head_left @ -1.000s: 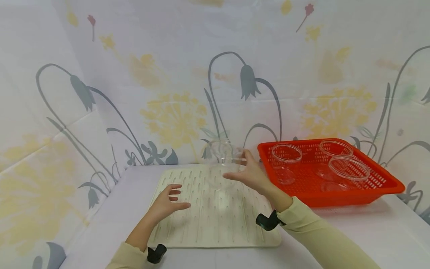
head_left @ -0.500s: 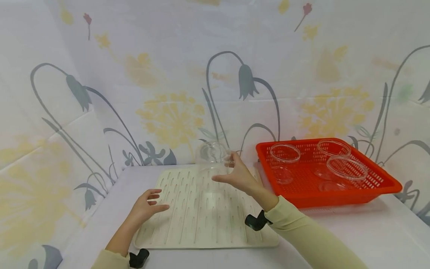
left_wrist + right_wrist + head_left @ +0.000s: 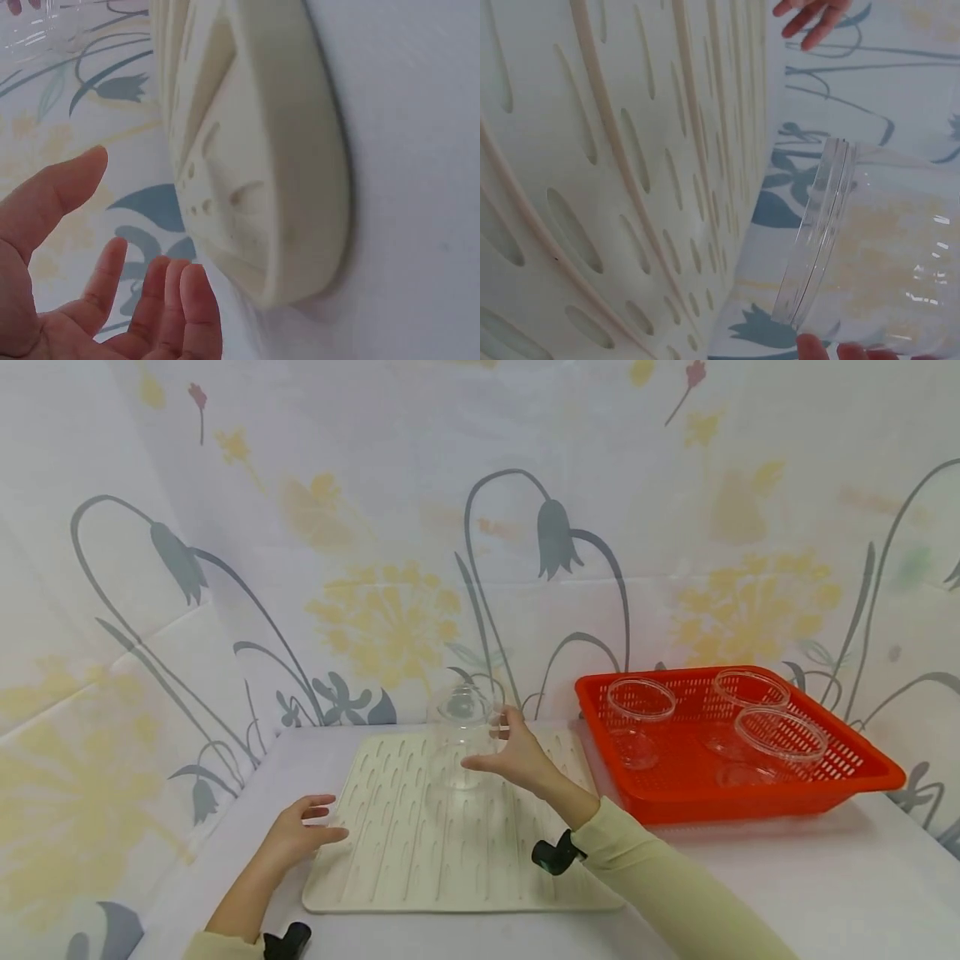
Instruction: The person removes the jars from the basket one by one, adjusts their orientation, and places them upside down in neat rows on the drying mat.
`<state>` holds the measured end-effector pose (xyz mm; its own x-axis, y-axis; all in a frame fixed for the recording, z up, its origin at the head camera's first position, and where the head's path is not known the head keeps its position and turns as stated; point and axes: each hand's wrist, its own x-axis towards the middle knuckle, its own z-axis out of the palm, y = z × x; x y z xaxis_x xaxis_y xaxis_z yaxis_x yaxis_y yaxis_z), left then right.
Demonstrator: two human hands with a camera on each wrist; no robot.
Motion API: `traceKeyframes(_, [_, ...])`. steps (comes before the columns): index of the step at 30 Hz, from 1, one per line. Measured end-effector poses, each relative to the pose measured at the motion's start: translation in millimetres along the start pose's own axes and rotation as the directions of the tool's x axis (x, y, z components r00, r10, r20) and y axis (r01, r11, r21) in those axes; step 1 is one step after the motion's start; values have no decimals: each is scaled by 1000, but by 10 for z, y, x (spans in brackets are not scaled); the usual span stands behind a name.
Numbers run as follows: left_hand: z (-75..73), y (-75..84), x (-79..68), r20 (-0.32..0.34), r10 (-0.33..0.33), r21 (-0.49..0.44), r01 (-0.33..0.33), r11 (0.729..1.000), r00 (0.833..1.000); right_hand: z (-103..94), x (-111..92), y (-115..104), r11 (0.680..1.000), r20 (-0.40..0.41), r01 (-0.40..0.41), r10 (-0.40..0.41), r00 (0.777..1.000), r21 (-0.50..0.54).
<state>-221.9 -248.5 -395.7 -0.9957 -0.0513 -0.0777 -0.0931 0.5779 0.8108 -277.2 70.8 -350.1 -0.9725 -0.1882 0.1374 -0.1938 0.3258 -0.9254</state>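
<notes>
A clear, see-through jar (image 3: 459, 739) is gripped at its side by my right hand (image 3: 521, 760), over the back part of a cream ridged mat (image 3: 450, 860). Its rimmed end (image 3: 817, 232) faces the mat in the right wrist view, and a gap shows between them there. My fingertips (image 3: 866, 351) lie along the jar's side. My left hand (image 3: 296, 835) holds nothing; its fingers are spread and relaxed beside the mat's left edge. In the left wrist view that hand (image 3: 97, 285) is near the mat's rounded corner (image 3: 300, 247).
On the right stands a red perforated basket (image 3: 645, 806) with three clear jars inside: one at left (image 3: 641, 722), one at back (image 3: 750, 693), one in front (image 3: 780, 739). A flower-patterned cloth (image 3: 420, 460) hangs behind the white table (image 3: 750, 877).
My right hand has carried the jar leftward and slightly lower over the mat. My left hand has drawn back to the left, away from above the mat.
</notes>
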Motion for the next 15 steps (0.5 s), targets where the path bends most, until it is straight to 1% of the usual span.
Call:
traceKeyframes(4, [-46, -55, 1, 13, -38, -2, 38, 999, 999, 68, 55, 57, 1000, 1, 1, -1, 1000, -12])
traceKeyframes(7, [-74, -99, 13, 54, -64, 3, 64, 998, 997, 126, 96, 94, 1000, -1, 6, -6, 1000, -9])
traceKeyframes(10, [-107, -149, 29, 128, -70, 7, 69, 998, 989, 178, 132, 127, 1000, -9, 17, -17, 1000, -5])
traceKeyframes(13, [-145, -201, 46, 208, -82, -3, 84, 996, 975, 221, 165, 147, 1000, -14, 13, -13, 1000, -12])
traceKeyframes(15, [-167, -229, 58, 244, -93, -14, 100, 995, 965, 246, 188, 161, 1000, -12, 10, -10, 1000, -20])
